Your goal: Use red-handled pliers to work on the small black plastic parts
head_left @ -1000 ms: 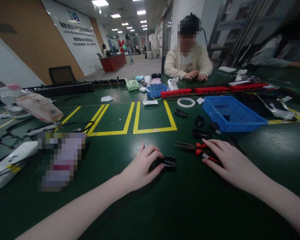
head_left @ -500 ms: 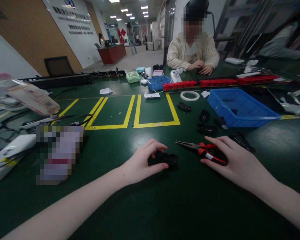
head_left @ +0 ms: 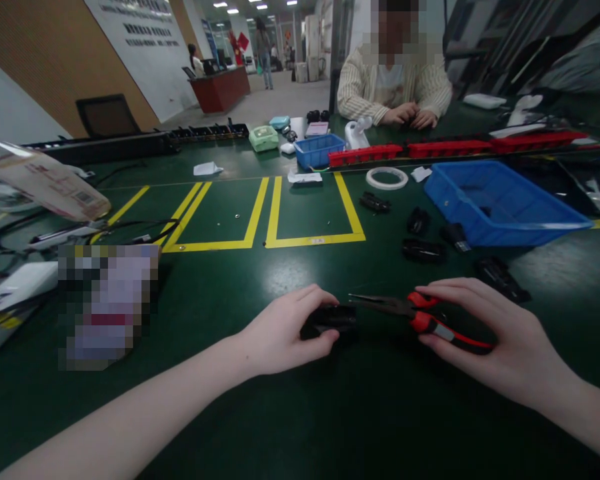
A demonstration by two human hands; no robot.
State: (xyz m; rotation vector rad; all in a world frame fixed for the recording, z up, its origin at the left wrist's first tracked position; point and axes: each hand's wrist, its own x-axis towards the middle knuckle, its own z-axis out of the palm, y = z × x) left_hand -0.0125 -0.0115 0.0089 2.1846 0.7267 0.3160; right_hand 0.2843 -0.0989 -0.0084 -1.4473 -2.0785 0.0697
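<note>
My left hand (head_left: 295,333) is closed on a small black plastic part (head_left: 337,319), thumb on the near side and fingers over the far side. The fingers hide its left end. My right hand (head_left: 495,340) grips needle-nose pliers (head_left: 423,317) by their red and black handles, thumb below and fingers above. The jaws point left, with the tips just above the right end of the black part; I cannot tell whether they touch it. Beyond the pliers, several similar black parts (head_left: 423,250) lie on the green table (head_left: 220,427).
A large blue bin (head_left: 510,233) stands at the right, a roll of tape (head_left: 387,179) left of it. Red strips (head_left: 450,148) run across the back. A blurred box (head_left: 115,307) and cables lie at the left. A person in a striped shirt (head_left: 365,87) sits opposite.
The pliers have tilted a little and their tips have come down close to the black part. My right hand has shifted to the right. My left hand keeps its hold, nearly still.
</note>
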